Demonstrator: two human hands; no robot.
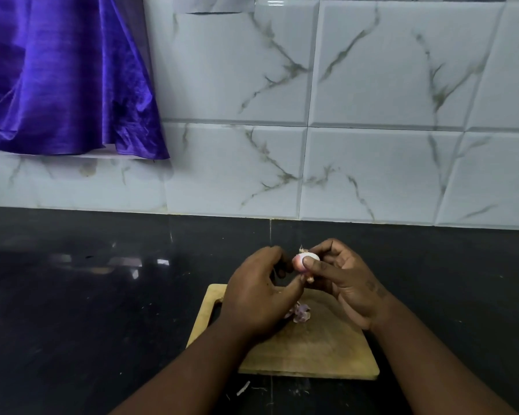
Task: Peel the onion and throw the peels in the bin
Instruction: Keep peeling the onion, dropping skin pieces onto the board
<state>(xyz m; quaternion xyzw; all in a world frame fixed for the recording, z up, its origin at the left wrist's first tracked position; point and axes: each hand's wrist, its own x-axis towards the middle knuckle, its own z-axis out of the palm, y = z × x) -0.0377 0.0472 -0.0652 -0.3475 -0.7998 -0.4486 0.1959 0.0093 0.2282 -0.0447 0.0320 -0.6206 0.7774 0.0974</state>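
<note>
A cutting board (297, 351) lies on the counter (72, 310) at lower centre of the frame. Peels (299, 313) rest on the board. Above the board, the left hand (258, 298) and right hand (345, 283) meet around an onion (300, 261). A tiled wall (342, 115) stands behind the counter; a cloth (63, 76) hangs at upper left.

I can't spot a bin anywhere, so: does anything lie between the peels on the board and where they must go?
Cannot tell: no bin is in view. The peels lie on the cutting board, partly under the left hand.
</note>
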